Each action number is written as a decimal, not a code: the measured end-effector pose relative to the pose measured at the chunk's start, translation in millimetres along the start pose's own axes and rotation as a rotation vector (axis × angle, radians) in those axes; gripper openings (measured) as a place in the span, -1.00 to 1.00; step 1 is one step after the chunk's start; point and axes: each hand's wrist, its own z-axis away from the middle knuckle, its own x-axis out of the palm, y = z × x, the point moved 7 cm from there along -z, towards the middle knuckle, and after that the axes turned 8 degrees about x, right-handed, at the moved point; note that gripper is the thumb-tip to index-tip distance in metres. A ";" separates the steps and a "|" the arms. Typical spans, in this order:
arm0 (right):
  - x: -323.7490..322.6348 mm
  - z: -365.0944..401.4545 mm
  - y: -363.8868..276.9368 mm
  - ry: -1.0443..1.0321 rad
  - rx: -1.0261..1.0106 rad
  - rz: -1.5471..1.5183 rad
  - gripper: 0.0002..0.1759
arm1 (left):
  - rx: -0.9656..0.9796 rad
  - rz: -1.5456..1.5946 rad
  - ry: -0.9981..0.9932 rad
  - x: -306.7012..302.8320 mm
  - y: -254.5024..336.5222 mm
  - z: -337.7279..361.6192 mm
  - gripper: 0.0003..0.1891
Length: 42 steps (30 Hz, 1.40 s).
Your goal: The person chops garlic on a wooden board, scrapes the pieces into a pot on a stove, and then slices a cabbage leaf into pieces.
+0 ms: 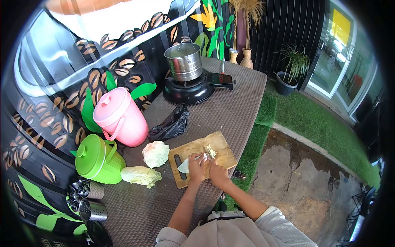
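Observation:
My left hand (pixel 197 168) is closed on a piece of pale cabbage (pixel 183 166), pressing it on the wooden cutting board (pixel 224 154). Beside it my right hand (pixel 218 173) is wrapped round what appears to be a knife, almost wholly hidden by the fingers. Thin cabbage shreds (pixel 210 151) lie in a small heap on the board just beyond both hands. Left of the board sit a round pale cabbage (pixel 156 154) and a longer, leafy cabbage piece (pixel 141 176).
A steel pot (pixel 183 62) stands on a black portable stove (pixel 188 94) at the far end of the brown table (pixel 205 117). A black plastic bag (pixel 170 125), a pink jug (pixel 121 117), a green jug (pixel 101 160) and metal cutlery holders (pixel 94 210) line the wall side.

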 end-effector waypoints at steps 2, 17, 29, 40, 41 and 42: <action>4.9 6.0 -2.3 0.013 0.049 -0.002 -0.75 | 0.003 0.002 -0.004 0.8 -0.4 -0.9 -0.71; 16.9 -2.5 -4.4 0.080 0.098 0.065 -0.70 | 0.028 0.026 0.004 -1.7 0.9 -1.0 -0.74; 3.6 2.5 -6.2 0.129 -0.048 0.094 -0.80 | -0.024 0.022 -0.033 -2.4 4.2 -1.5 -0.76; -13.3 4.7 -7.3 0.197 -0.108 0.067 -0.80 | 0.011 -0.028 0.004 -0.4 5.7 2.5 -0.75; -7.1 8.0 -9.4 0.199 -0.108 0.069 -0.80 | 0.012 -0.026 0.006 -0.9 5.2 1.3 -0.75; 1.7 9.2 -7.4 0.157 0.000 0.056 -0.80 | 0.019 -0.011 -0.016 -1.0 5.0 0.7 -0.74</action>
